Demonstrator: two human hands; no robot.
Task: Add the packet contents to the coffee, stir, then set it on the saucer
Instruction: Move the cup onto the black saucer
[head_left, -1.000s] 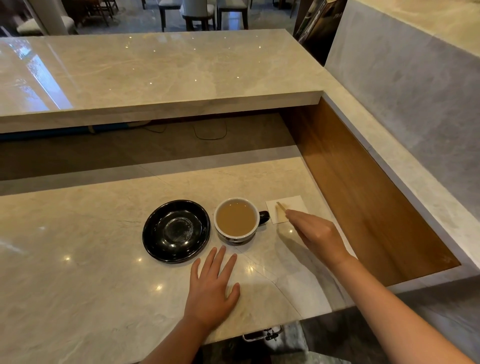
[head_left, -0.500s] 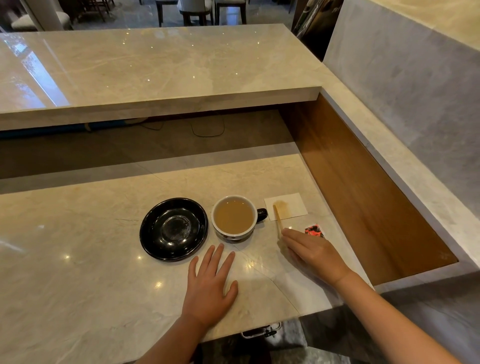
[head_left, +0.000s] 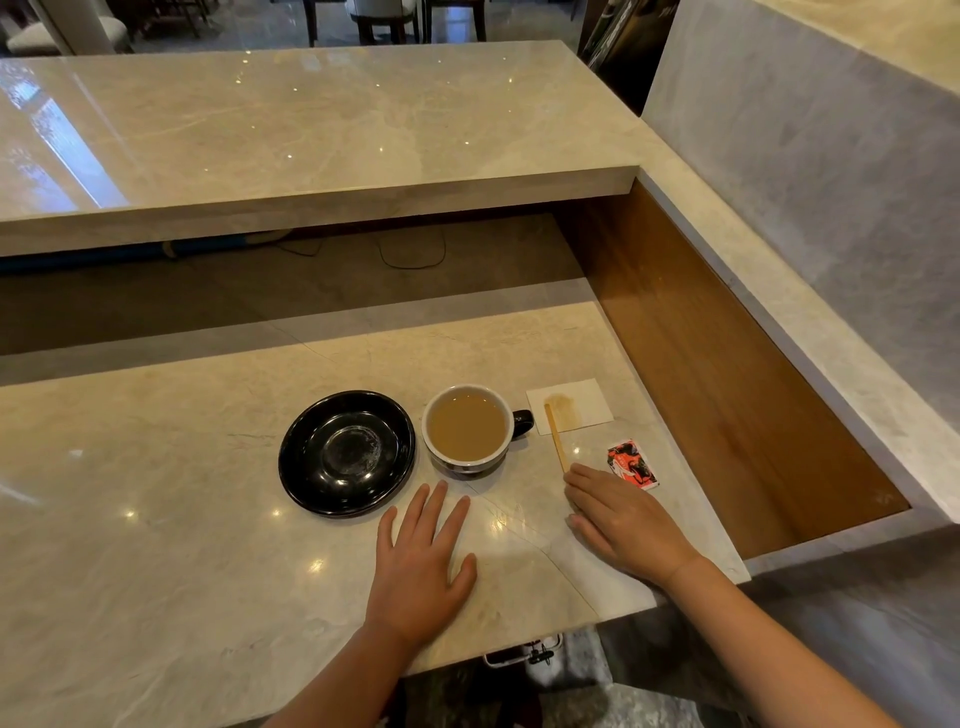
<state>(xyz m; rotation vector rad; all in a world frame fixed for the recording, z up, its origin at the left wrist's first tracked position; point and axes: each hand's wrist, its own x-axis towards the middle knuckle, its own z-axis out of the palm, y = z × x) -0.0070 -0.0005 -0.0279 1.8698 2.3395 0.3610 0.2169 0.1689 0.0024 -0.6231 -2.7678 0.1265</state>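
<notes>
**A:** Where did everything sit at that moment?

**B:** The coffee cup (head_left: 467, 427) stood on the marble counter (head_left: 156, 519), just beside the black saucer (head_left: 347, 453) on its left, not on it. The wooden stir stick (head_left: 556, 437) lay with one end on a stained napkin (head_left: 576, 410). The red and black packet (head_left: 631, 464) lay flat near the right hand (head_left: 631, 522).

**A:** And the hands?

**B:** Both empty. The left hand (head_left: 423, 564) lay palm down, fingers a little spread. The right hand lay flat too, fingers close together, its fingertips just short of the stick's near end.

**A:** So what did the step call for?

**B:** My reading: the stirring looked done, since the napkin was stained and the coffee milky. What remained was lifting the cup by its handle (head_left: 522, 422), keeping it level because it was filled fairly high, and setting it down in the saucer's centre ring.

**A:** Anything unclear?

**B:** Whether the packet was torn open or emptied; its print was too small to read. The cup's base was hidden behind its rim.
</notes>
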